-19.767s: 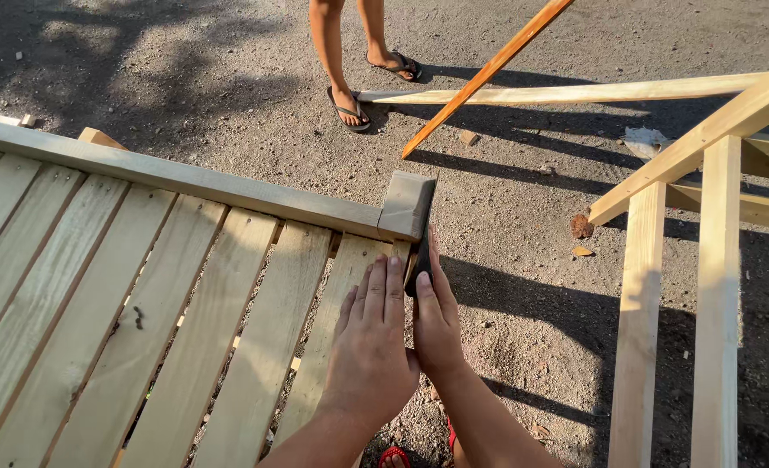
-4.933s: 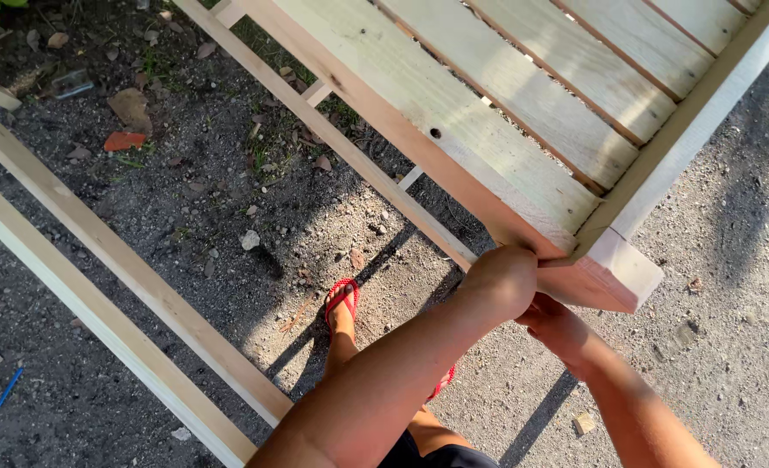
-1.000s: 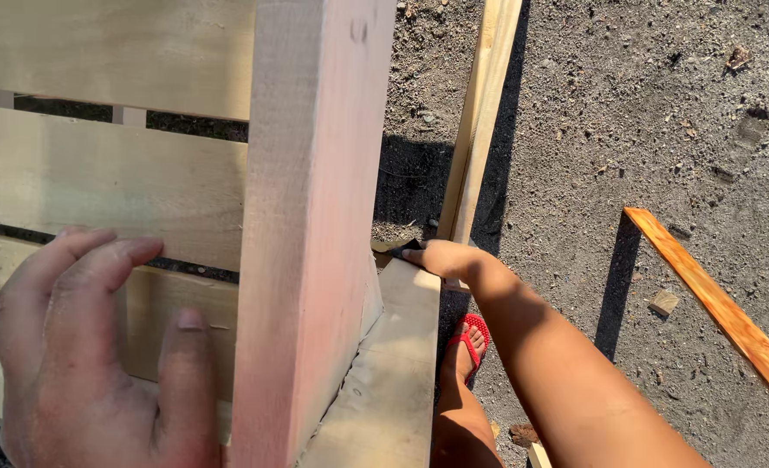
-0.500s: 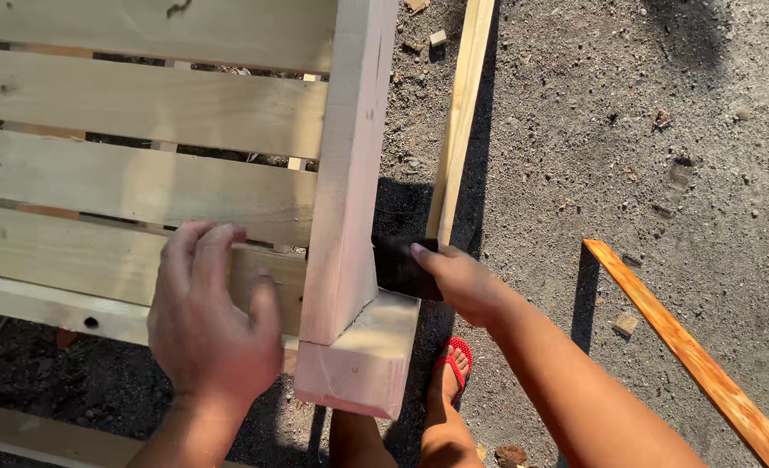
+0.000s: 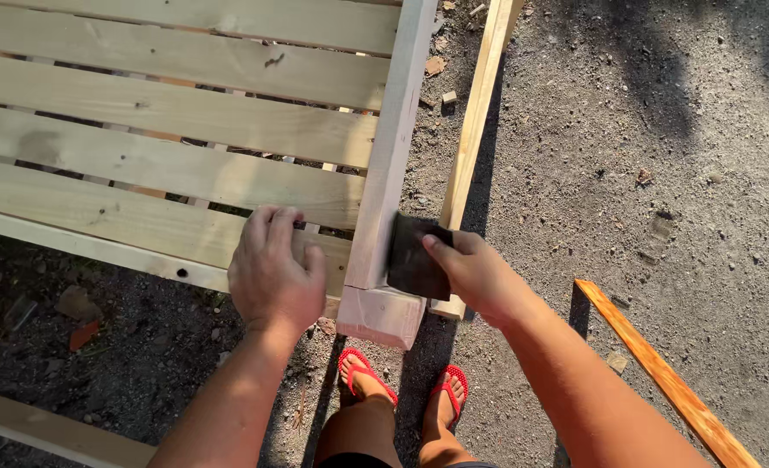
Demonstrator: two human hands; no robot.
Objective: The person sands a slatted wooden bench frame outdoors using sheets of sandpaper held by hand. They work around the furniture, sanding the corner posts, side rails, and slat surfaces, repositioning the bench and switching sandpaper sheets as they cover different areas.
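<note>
From the head camera, looking straight down: the left hand (image 5: 273,277) lies flat, fingers together, on the lowest slat of a pale wooden slatted frame (image 5: 176,130). The right hand (image 5: 480,276) grips a dark sanding block (image 5: 415,256), thumb on top, pressing it against the outer side of the frame's corner post (image 5: 390,165). A loose pale batten (image 5: 475,130) lies just beside the post on the gravel ground (image 5: 661,130). Red flip-flops (image 5: 363,371) stand below; an orange strip (image 5: 661,373) lies off right.

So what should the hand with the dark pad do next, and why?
Probably slide the dark sanding pad along the side of the wooden post. The right hand presses it flat there near the post's end, while the left hand steadies the slats.
</note>
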